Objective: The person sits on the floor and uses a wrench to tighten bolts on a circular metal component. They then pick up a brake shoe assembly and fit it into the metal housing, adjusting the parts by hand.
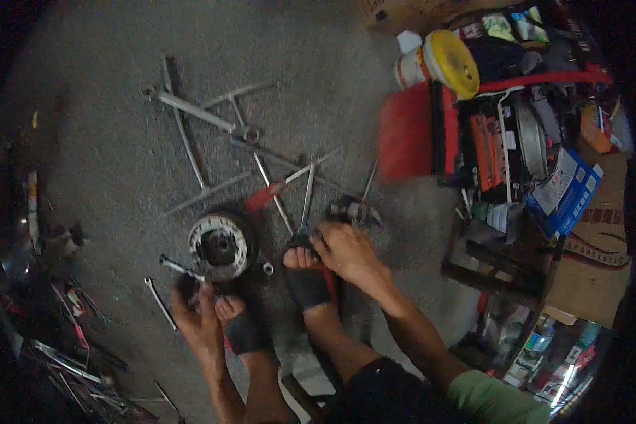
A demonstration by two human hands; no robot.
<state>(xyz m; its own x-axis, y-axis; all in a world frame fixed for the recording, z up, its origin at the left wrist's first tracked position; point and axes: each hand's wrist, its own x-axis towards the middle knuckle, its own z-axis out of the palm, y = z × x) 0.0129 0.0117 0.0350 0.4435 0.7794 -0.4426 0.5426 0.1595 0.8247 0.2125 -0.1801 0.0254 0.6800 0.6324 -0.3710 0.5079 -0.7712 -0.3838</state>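
Note:
My left hand [198,314] is beside my left foot, its fingers closed around a slim silver metal tool [181,268] with a thickened end. That tool lies across the lower left edge of a round wheel hub [218,247] with a pale ring and dark centre. On the floor left of this hand is a combination wrench [160,304]. My right hand [352,254] reaches down over the toes of my right foot, close to the lower ends of several long metal tools [308,194]. Its fingers are blurred, and whatever they may grip is hidden. A small metal ring [268,268] rests between hub and foot.
Several T-handled and long wrenches [198,113] lie spread across the concrete floor ahead. A red box [408,131], a bucket with a yellow lid [452,63] and cluttered shelves stand on the right. More loose tools [71,360] lie at lower left.

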